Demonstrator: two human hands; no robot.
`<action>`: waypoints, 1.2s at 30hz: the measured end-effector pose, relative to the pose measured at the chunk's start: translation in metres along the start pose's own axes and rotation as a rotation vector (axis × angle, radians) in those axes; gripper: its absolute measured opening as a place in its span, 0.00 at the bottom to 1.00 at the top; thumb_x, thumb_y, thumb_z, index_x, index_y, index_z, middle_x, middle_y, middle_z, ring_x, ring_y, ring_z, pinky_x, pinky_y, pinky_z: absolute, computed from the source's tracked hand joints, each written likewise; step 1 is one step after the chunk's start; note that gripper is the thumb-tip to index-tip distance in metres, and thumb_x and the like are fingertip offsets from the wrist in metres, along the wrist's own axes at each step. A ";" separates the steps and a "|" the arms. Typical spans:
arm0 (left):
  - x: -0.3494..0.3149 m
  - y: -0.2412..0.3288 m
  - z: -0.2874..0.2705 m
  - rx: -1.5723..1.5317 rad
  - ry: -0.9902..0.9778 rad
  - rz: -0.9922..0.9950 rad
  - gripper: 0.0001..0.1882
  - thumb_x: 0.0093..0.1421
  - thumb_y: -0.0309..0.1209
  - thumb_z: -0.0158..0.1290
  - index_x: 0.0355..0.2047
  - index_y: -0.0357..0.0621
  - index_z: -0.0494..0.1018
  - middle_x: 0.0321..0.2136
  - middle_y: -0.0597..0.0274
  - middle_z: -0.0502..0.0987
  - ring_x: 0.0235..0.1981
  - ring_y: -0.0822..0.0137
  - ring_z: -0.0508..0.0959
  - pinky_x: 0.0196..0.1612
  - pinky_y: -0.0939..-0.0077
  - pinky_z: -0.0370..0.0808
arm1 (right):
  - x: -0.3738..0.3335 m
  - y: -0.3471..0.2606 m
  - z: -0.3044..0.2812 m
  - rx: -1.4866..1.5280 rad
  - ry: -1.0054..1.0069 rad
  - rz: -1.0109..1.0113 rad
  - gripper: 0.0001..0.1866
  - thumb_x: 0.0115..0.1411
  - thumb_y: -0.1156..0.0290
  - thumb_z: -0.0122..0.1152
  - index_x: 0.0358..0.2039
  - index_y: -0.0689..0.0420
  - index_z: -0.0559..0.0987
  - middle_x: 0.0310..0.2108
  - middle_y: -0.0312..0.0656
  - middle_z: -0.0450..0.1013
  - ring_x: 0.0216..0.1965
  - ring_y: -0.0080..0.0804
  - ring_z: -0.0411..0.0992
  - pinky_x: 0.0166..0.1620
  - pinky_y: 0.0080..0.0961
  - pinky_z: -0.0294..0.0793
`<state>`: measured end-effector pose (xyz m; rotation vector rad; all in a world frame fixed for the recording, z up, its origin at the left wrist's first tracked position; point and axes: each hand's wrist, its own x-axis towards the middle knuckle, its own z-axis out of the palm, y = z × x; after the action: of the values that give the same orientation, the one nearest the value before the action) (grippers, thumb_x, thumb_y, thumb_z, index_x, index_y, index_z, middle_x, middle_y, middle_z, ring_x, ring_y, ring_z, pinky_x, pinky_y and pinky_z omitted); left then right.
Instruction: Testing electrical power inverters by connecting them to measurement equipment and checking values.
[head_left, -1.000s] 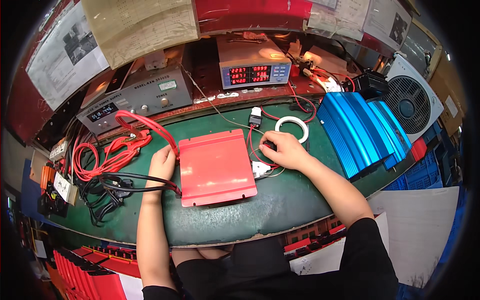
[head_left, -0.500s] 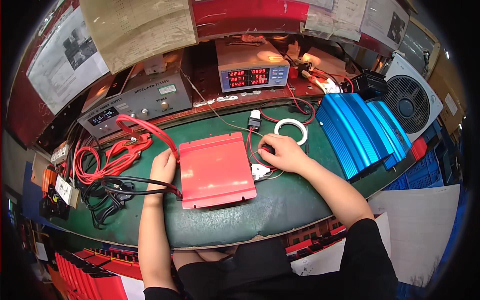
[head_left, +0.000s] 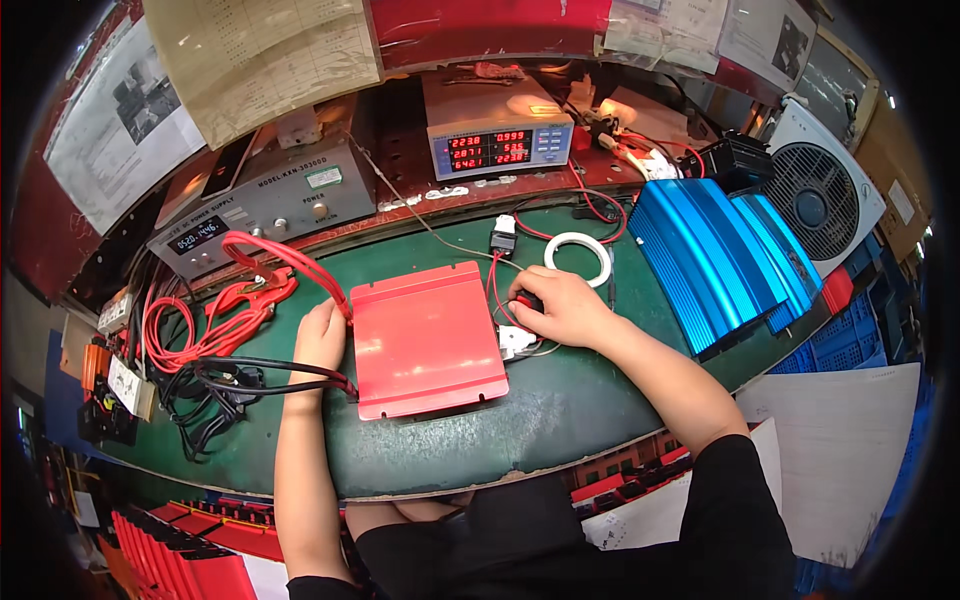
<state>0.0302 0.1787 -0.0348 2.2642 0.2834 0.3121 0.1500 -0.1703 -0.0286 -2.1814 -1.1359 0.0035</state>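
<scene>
1. Thick red cables point(head_left: 300, 262) and black cables point(head_left: 280, 376) reach the left side of the red box point(head_left: 430, 345), crowding that side; red clips point(head_left: 255, 300) lie toward the worktop's left edge.
2. A white plug point(head_left: 516, 342) sits just beside the box's right side; a white ring point(head_left: 604, 264) lies nearer the back edge.
3. Two blue boxes, a front one point(head_left: 700, 265) and a rear one point(head_left: 792, 262), fill the right back corner, with a fan point(head_left: 812, 200) beyond them.
4. The red box lies flat near the middle of the worktop point(head_left: 600, 420), set back from the front edge.
5. The left hand point(head_left: 320, 342) rests by its left side; whether it grips a cable, I cannot tell. The right hand point(head_left: 562, 305) pinches a small dark piece point(head_left: 526, 299).
6. The worktop is green, scuffed and chipped along its front edge. A meter point(head_left: 500, 150) and a grey power unit point(head_left: 265, 208) stand behind its back edge.
7. Open green surface shows before the box and toward the right front edge, under the right forearm.
</scene>
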 end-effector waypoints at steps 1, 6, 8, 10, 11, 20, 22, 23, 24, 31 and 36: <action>0.000 0.000 0.000 0.009 0.003 0.005 0.19 0.68 0.37 0.42 0.37 0.30 0.72 0.29 0.38 0.76 0.33 0.44 0.78 0.39 0.60 0.72 | 0.000 0.000 0.000 -0.004 0.001 -0.003 0.12 0.58 0.61 0.59 0.35 0.56 0.76 0.32 0.46 0.74 0.36 0.47 0.75 0.39 0.41 0.74; -0.001 0.003 0.001 0.013 0.012 0.030 0.19 0.68 0.37 0.41 0.36 0.30 0.72 0.30 0.37 0.76 0.34 0.40 0.77 0.39 0.58 0.72 | -0.001 0.001 -0.001 -0.013 0.002 -0.005 0.12 0.58 0.61 0.59 0.35 0.56 0.76 0.32 0.46 0.73 0.36 0.47 0.75 0.38 0.41 0.74; -0.001 0.004 0.000 0.028 0.011 0.019 0.19 0.68 0.37 0.41 0.36 0.30 0.72 0.30 0.36 0.76 0.35 0.39 0.76 0.39 0.57 0.71 | -0.001 0.000 0.000 -0.017 0.004 -0.009 0.12 0.58 0.61 0.59 0.35 0.56 0.76 0.32 0.45 0.73 0.36 0.47 0.75 0.38 0.40 0.74; -0.002 0.002 0.001 0.034 0.027 0.027 0.19 0.68 0.36 0.40 0.36 0.30 0.72 0.30 0.35 0.75 0.35 0.37 0.76 0.39 0.56 0.71 | 0.000 -0.002 -0.001 -0.012 -0.012 0.007 0.12 0.58 0.61 0.59 0.35 0.57 0.76 0.32 0.45 0.73 0.36 0.46 0.75 0.38 0.40 0.74; -0.002 0.002 0.002 0.033 0.026 0.026 0.19 0.68 0.36 0.40 0.36 0.30 0.72 0.30 0.35 0.75 0.35 0.37 0.76 0.39 0.56 0.71 | -0.001 -0.002 -0.001 -0.012 -0.013 0.009 0.12 0.58 0.61 0.59 0.35 0.57 0.76 0.32 0.45 0.73 0.36 0.46 0.75 0.38 0.40 0.74; -0.003 0.008 -0.001 0.051 0.016 0.000 0.18 0.68 0.36 0.40 0.36 0.30 0.72 0.31 0.34 0.75 0.37 0.35 0.75 0.39 0.54 0.71 | 0.000 -0.002 -0.002 -0.033 -0.008 -0.031 0.11 0.59 0.64 0.59 0.36 0.58 0.76 0.31 0.45 0.73 0.34 0.44 0.75 0.38 0.37 0.74; -0.003 0.006 0.000 0.040 0.025 0.005 0.19 0.69 0.37 0.40 0.36 0.30 0.72 0.31 0.35 0.75 0.37 0.35 0.75 0.39 0.54 0.71 | 0.000 -0.001 -0.001 -0.037 -0.007 -0.030 0.11 0.59 0.64 0.59 0.36 0.58 0.76 0.31 0.45 0.73 0.34 0.44 0.75 0.38 0.37 0.73; -0.003 0.007 0.001 0.038 0.023 0.005 0.19 0.69 0.37 0.40 0.36 0.30 0.72 0.31 0.35 0.75 0.37 0.35 0.75 0.39 0.54 0.71 | -0.001 -0.001 -0.001 -0.037 -0.008 -0.028 0.11 0.59 0.64 0.59 0.36 0.58 0.76 0.31 0.45 0.73 0.34 0.44 0.75 0.38 0.37 0.73; -0.003 0.009 0.002 0.044 0.020 -0.015 0.19 0.69 0.37 0.40 0.37 0.31 0.72 0.31 0.35 0.75 0.37 0.35 0.75 0.39 0.54 0.71 | -0.001 -0.001 -0.002 -0.041 -0.007 -0.027 0.11 0.59 0.64 0.60 0.36 0.58 0.76 0.31 0.45 0.73 0.34 0.44 0.74 0.38 0.37 0.73; -0.006 0.019 -0.001 0.072 0.026 -0.053 0.20 0.68 0.38 0.39 0.38 0.31 0.72 0.31 0.35 0.76 0.37 0.37 0.76 0.40 0.56 0.72 | -0.001 -0.003 -0.001 -0.058 -0.009 -0.039 0.11 0.58 0.64 0.60 0.36 0.58 0.76 0.31 0.45 0.73 0.35 0.44 0.74 0.38 0.38 0.73; -0.005 0.019 0.001 0.033 0.020 -0.051 0.20 0.68 0.37 0.40 0.37 0.29 0.72 0.30 0.37 0.76 0.34 0.44 0.76 0.40 0.59 0.72 | -0.002 -0.006 -0.002 -0.066 -0.012 -0.029 0.11 0.58 0.63 0.60 0.35 0.57 0.76 0.31 0.45 0.73 0.36 0.46 0.74 0.38 0.39 0.74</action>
<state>0.0276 0.1644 -0.0222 2.2831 0.3589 0.3054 0.1455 -0.1705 -0.0241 -2.2254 -1.1897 -0.0342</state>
